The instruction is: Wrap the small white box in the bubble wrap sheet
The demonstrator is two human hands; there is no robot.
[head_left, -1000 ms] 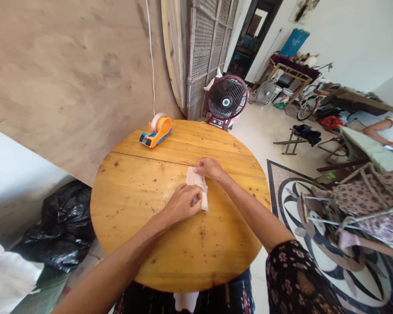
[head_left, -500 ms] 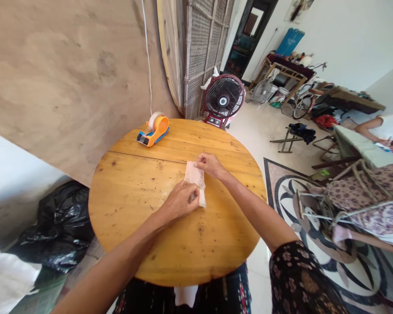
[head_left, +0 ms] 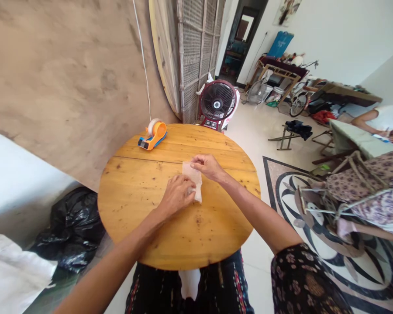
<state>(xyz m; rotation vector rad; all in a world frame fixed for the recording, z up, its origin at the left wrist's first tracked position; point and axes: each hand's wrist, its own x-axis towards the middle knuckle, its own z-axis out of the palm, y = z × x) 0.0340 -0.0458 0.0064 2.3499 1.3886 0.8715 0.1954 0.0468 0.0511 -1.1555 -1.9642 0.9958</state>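
Note:
A small pale, translucent piece that looks like bubble wrap lies on the round wooden table, slightly crumpled at its near end. My left hand rests over its lower left part, fingers curled on top and thumb against the near end. With thumb and fingertips, my right hand pinches the far right edge. Whether anything is inside the wrap cannot be made out. Farther back on the table stands an orange and blue tape dispenser with a roll of clear tape, apart from both hands.
A dark red fan stands just beyond the table. Black plastic bags lie on the floor at left. On the right a person sits at another table, and a second person's patterned clothing shows nearer.
My left hand has loosened from a tight pinch; its fingers now spread more over the wrap. My right hand keeps hold of the far edge. The view has shifted slightly.

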